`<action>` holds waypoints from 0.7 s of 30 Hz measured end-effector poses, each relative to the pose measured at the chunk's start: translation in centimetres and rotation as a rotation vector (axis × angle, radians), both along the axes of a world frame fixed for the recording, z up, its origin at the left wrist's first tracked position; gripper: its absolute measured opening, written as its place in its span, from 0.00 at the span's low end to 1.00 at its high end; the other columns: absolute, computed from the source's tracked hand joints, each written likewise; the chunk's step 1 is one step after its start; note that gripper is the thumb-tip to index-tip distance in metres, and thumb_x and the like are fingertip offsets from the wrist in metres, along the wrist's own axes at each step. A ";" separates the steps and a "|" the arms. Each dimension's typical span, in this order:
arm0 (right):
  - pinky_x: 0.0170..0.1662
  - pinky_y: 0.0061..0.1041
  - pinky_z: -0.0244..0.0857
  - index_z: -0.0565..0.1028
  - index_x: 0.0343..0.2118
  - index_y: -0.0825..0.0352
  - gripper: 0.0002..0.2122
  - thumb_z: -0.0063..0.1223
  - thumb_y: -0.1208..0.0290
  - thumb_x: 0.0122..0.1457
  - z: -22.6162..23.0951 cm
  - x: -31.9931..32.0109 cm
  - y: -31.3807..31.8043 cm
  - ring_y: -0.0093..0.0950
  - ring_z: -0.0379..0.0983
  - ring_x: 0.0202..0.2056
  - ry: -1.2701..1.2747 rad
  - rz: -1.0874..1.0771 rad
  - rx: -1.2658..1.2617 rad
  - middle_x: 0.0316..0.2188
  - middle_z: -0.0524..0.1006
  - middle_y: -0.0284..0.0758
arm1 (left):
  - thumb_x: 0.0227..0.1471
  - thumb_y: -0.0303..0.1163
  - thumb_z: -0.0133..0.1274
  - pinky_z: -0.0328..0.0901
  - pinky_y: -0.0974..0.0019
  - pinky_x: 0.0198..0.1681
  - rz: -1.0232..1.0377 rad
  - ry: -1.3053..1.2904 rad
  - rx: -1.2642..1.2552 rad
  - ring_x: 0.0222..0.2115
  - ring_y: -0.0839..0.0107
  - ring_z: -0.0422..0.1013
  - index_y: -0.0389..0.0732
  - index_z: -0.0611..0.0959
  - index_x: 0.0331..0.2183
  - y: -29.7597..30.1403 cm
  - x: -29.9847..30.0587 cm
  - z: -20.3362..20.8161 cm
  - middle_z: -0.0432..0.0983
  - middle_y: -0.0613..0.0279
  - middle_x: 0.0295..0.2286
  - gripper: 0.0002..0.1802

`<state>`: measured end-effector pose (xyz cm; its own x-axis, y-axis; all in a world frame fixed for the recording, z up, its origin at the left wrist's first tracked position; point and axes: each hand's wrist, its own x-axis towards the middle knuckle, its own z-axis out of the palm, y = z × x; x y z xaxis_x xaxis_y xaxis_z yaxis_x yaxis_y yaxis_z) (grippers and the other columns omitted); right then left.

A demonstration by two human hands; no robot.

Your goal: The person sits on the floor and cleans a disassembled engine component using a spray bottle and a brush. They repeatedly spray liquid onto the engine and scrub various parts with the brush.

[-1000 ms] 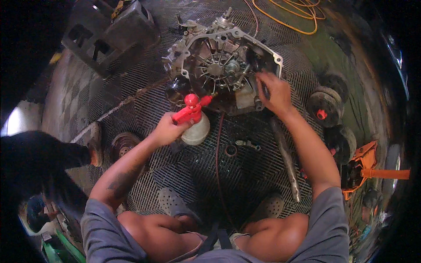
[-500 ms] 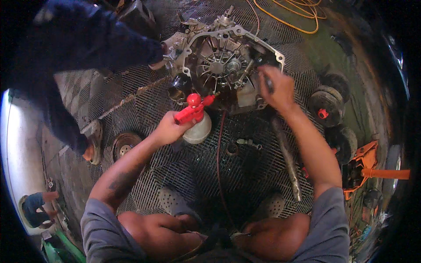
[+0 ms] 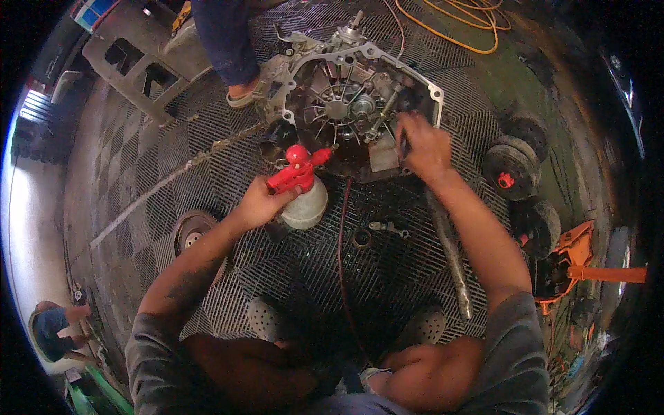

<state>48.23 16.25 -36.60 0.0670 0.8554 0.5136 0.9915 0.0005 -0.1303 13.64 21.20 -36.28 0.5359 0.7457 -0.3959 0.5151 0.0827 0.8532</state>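
Observation:
My left hand [image 3: 264, 200] is closed round the red handle of a spray gun [image 3: 294, 176] with a pale round cup under it. Its red nozzle end points at the lower edge of an open gearbox housing [image 3: 280, 93]. The housing lies on the floor mat with its wide mouth facing me, and ribs and a shaft show inside. At the right side of that mouth is my right hand [image 3: 425, 149], its fingers curled round something dark. What kind of thing it is stays mostly hidden by the fingers.
A thin red hose [image 3: 342, 249] runs between my feet. A metal bar [image 3: 453, 266], a ring [image 3: 362, 237] and a disc [image 3: 194, 232] lie on the ribbed mat. Dark round weights [image 3: 512, 169] and an orange jack [image 3: 570, 270] stand right. Another person's leg [image 3: 225, 41] is behind the housing.
The other person has moved from the left side to behind the housing, and their arm is off it. My right hand has shifted slightly left and down; my left keeps the spray gun.

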 end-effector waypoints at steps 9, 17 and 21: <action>0.35 0.42 0.71 0.72 0.45 0.61 0.19 0.58 0.71 0.47 -0.1 0.3 -0.2 0.44 0.77 0.33 0.061 0.000 -0.084 0.35 0.78 0.42 | 0.55 0.40 0.59 0.58 0.72 0.20 -0.012 -0.027 -0.039 0.17 0.84 0.65 0.37 0.83 0.34 0.2 -0.5 0.5 0.70 0.74 0.18 0.15; 0.34 0.37 0.72 0.78 0.36 0.62 0.08 0.56 0.70 0.53 -1.2 -0.2 -2.1 0.42 0.78 0.31 0.248 0.152 -0.072 0.31 0.81 0.42 | 0.59 0.52 0.50 0.58 0.73 0.21 -0.166 -0.062 -0.116 0.18 0.81 0.64 0.36 0.79 0.32 -1.0 2.8 3.1 0.69 0.71 0.19 0.25; 0.32 0.44 0.70 0.77 0.38 0.60 0.09 0.53 0.65 0.54 -2.1 -0.4 -4.3 0.44 0.76 0.27 0.337 0.220 -0.152 0.24 0.79 0.42 | 0.62 0.62 0.34 0.58 0.72 0.19 -0.154 -0.155 -0.165 0.15 0.77 0.63 0.40 0.73 0.24 -1.5 5.9 3.8 0.66 0.68 0.16 0.34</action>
